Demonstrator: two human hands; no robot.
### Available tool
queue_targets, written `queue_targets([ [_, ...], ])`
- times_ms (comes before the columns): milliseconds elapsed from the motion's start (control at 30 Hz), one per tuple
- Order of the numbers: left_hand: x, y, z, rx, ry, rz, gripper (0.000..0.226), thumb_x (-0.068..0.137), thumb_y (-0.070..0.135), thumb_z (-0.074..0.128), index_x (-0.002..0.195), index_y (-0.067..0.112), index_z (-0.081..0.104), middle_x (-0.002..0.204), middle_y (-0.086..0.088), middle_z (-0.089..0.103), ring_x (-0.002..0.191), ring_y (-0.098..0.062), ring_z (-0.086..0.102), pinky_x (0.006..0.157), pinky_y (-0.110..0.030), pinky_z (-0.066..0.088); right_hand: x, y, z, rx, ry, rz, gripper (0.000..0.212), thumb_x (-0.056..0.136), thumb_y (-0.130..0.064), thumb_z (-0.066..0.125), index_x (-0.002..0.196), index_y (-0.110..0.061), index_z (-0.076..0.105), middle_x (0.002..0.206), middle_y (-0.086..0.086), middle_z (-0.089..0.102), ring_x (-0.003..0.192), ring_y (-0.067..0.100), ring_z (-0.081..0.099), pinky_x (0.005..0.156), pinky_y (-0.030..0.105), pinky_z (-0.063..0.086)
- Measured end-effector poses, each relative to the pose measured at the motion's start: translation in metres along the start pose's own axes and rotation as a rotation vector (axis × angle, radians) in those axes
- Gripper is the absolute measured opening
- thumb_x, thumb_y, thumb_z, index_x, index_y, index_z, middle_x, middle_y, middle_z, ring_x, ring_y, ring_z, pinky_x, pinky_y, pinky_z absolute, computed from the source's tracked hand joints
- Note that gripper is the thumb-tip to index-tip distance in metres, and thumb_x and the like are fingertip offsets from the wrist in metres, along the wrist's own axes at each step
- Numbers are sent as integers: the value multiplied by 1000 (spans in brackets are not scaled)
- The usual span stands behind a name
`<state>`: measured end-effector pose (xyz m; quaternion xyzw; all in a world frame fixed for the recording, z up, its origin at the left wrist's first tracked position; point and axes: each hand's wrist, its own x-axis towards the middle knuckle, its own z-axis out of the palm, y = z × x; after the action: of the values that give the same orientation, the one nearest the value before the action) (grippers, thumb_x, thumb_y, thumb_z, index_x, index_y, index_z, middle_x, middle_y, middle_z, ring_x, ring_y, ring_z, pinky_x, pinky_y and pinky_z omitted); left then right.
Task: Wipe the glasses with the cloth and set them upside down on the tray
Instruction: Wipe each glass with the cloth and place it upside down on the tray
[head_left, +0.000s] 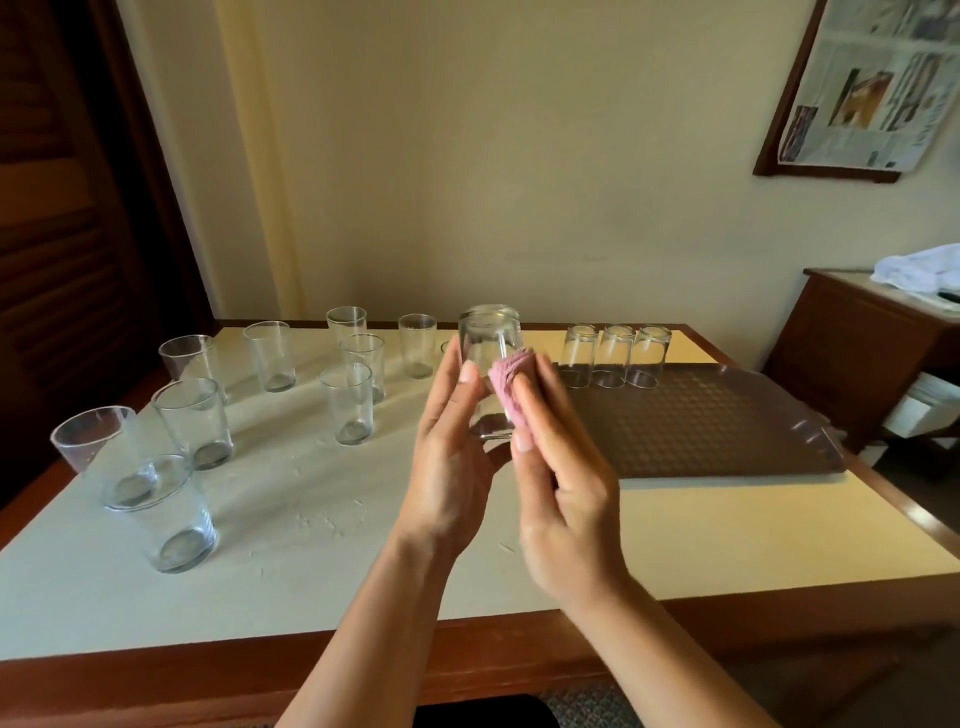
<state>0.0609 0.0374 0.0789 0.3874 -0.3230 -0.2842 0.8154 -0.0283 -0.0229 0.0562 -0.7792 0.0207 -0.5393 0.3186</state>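
Note:
A clear glass (488, 345) is held in the air above the table's middle, its base up and its mouth toward me. My left hand (449, 452) grips it from the left side. My right hand (558, 488) pinches a bunched pink cloth (511, 376) and presses it against the glass's right side. On the far edge of the brown tray (727, 431) stand three glasses (613, 356) upside down in a row. Several glasses (192, 421) stand upright on the left half of the table.
The wooden table (727, 618) has a pale top with a white cloth (291, 519) over its left part. A dark wooden door stands at the left. At the right is a wooden side cabinet (857, 332) with a white rag (919, 270) on it.

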Motion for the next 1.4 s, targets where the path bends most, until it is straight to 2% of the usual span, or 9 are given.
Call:
queue_targets([
  [67,0,4,-2,5,-17,-44,54,103,38,46,156,36,41,132,6,73,112,-14,73,93,-40,56,-10,-1,0,11,5,9,45,98,10,52,143,6,48,159,22,38,149,31,38,118,39,39],
  [267,-10,-7,0,1,-36,-87,65,93,29,61,155,34,43,126,-2,73,71,-13,64,78,-36,50,27,4,-12,-12,71,23,41,103,1,49,144,4,49,158,19,41,150,20,38,118,26,35],
  [367,-2,-2,3,-14,24,-76,60,94,35,68,151,22,53,129,-4,71,90,-19,62,79,-31,51,7,-2,-7,-9,21,15,43,100,6,51,143,6,49,158,21,40,150,24,37,119,29,36],
  [500,-5,0,2,-38,-21,-176,55,100,45,50,153,29,50,134,-6,71,114,-28,65,100,-51,50,-2,1,-9,-12,44,-18,45,98,9,52,143,6,47,158,23,38,149,29,38,119,31,38],
  [767,0,-1,5,-7,-6,-88,64,92,38,67,153,32,47,121,-1,76,97,-18,73,78,-32,60,-6,0,-8,54,34,26,44,100,8,49,144,6,47,157,24,41,150,28,38,120,37,36],
  [867,0,-1,-1,43,-77,-123,53,103,39,51,155,40,41,119,-2,76,97,-21,69,87,-42,58,-17,0,-7,81,66,36,45,98,11,49,142,7,46,157,27,37,150,22,38,119,30,37],
  [1000,-8,-9,1,57,-107,-102,56,94,36,66,146,50,49,130,-4,69,88,-26,63,89,-50,51,20,6,-16,70,91,44,42,103,2,47,144,-1,45,159,12,40,151,23,36,119,30,36],
  [1233,-5,-2,-1,113,-100,-52,68,91,29,60,153,45,38,127,12,73,89,-17,71,82,-38,60,-16,6,-6,171,50,96,44,103,3,46,147,0,45,162,18,36,151,34,34,118,52,38],
  [1400,-11,-14,-1,114,-58,-2,79,86,22,78,154,35,42,139,-1,67,118,-27,68,89,-39,58,20,8,-14,117,91,87,43,103,2,46,145,-2,45,157,17,42,151,23,36,121,34,35],
])
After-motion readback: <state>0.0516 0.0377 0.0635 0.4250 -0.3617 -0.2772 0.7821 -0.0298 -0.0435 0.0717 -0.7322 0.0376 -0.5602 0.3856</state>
